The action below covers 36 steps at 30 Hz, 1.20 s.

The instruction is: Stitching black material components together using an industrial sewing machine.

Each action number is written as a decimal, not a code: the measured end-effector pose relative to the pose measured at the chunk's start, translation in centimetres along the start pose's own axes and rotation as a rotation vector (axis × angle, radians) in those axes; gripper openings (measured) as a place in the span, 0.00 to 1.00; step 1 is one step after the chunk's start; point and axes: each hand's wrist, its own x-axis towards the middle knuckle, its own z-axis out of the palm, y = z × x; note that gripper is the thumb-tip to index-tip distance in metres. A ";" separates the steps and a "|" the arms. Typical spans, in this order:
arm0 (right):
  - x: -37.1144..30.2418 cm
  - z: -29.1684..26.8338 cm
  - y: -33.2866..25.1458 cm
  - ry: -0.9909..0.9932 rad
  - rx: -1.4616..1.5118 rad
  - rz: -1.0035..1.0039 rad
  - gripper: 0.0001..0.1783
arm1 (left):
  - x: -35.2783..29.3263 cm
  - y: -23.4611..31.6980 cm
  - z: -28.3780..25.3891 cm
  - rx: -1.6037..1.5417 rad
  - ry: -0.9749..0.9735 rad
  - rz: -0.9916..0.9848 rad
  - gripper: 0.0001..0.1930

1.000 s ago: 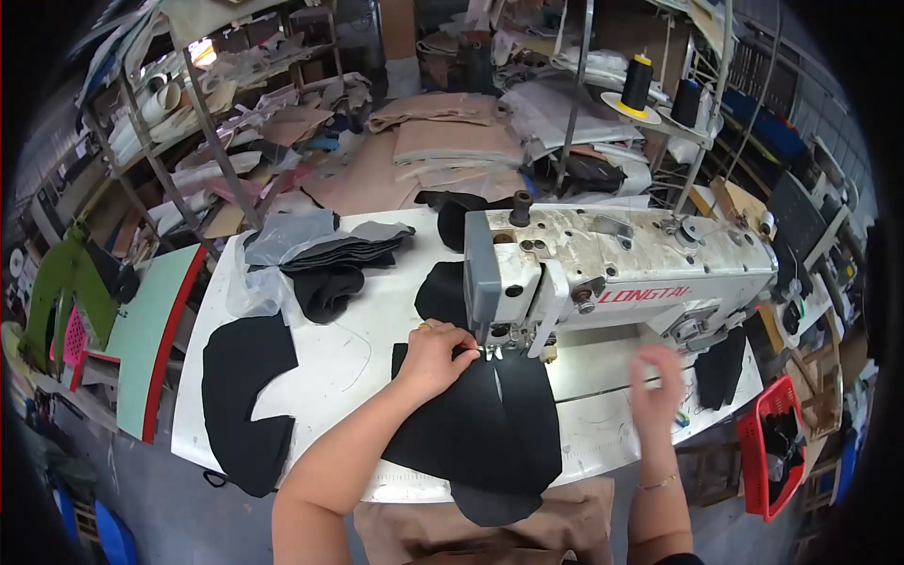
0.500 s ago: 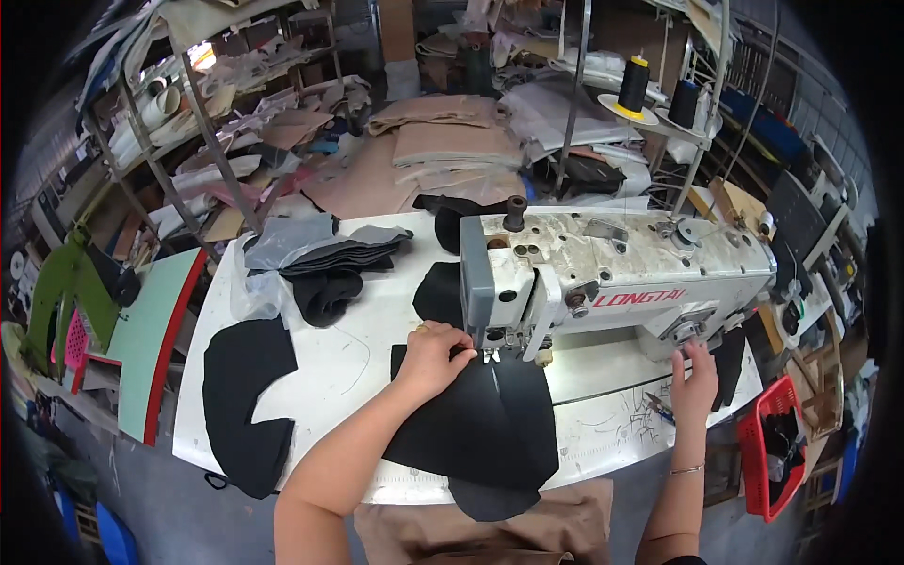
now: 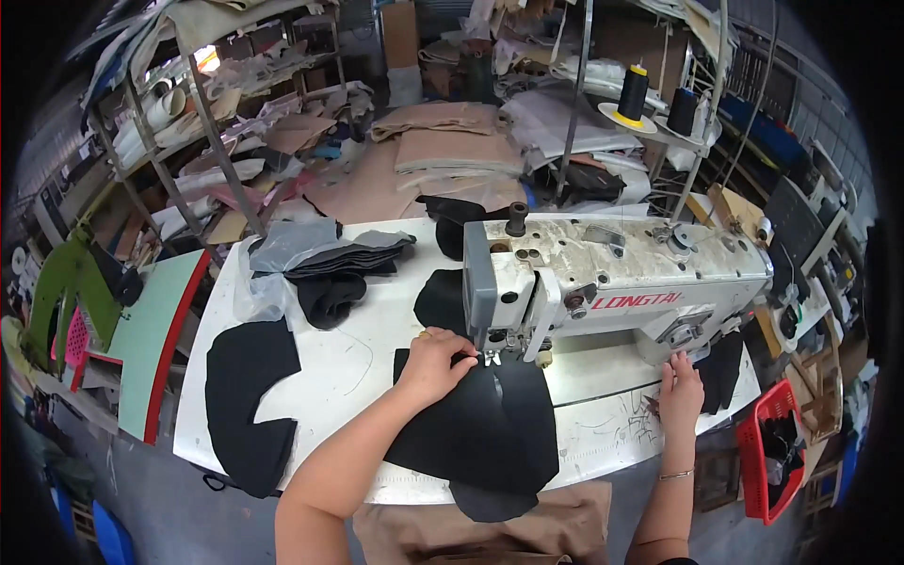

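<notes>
A large black fabric piece [image 3: 471, 428] lies under the presser foot [image 3: 492, 359] of a white sewing machine [image 3: 612, 273] and hangs over the table's front edge. Beside the foot, my left hand [image 3: 435, 365] is closed at the fabric's upper edge, thumb and forefinger together; exactly what lies between the fingertips is partly hidden. My right hand [image 3: 680, 400] rests on the table by the machine's right end, fingers stretched out. It partly covers a small dark tool [image 3: 651, 405], of which only one end shows.
A curved black fabric piece [image 3: 247, 405] lies at the left, below a stack of dark cut pieces [image 3: 348, 256]. Loose thread ends [image 3: 621, 426] litter the table. A red basket [image 3: 753, 452] stands at the right. Thread cones [image 3: 634, 92] stand behind the machine.
My right hand has come down from beside the machine's dial onto the table, over the small tool. My left hand and the fabric at the presser foot look almost unmoved.
</notes>
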 end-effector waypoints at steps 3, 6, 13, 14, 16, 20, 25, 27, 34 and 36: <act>0.1 0.1 0.0 0.022 -0.004 -0.024 0.17 | 0.0 0.3 -0.2 0.005 -0.016 -0.018 0.07; -0.1 -0.4 -0.4 -0.040 -0.034 0.047 0.17 | -0.3 0.2 0.0 0.007 0.005 0.013 0.07; -6.6 -4.1 -8.3 -0.094 0.420 -0.396 0.33 | -2.2 2.8 -2.9 0.047 -0.014 0.021 0.13; -8.1 -4.3 -8.4 -0.320 0.452 -0.594 0.37 | -3.1 4.4 -3.8 -0.029 -0.066 0.064 0.15; -10.9 -4.5 -9.7 -0.440 0.508 -0.663 0.40 | -5.4 7.9 -5.7 -0.067 -0.301 0.201 0.28; -13.2 -4.0 -12.3 -0.444 0.158 -0.900 0.44 | -11.4 12.6 -3.6 0.259 -0.465 0.283 0.37; -12.6 -3.0 -14.0 -0.405 0.314 -0.827 0.43 | -10.9 11.8 -0.4 0.321 -0.103 0.342 0.26; -12.2 -2.6 -13.8 -0.417 0.397 -0.793 0.43 | -9.7 11.3 -0.6 0.025 0.092 0.100 0.19; -9.0 -1.8 -11.8 -0.398 0.607 -0.932 0.20 | -9.8 9.2 -2.4 -1.176 0.312 -0.739 0.17; -7.6 -1.4 -11.6 -0.530 0.631 -0.888 0.11 | -10.4 9.4 -2.1 -1.160 0.320 -0.762 0.18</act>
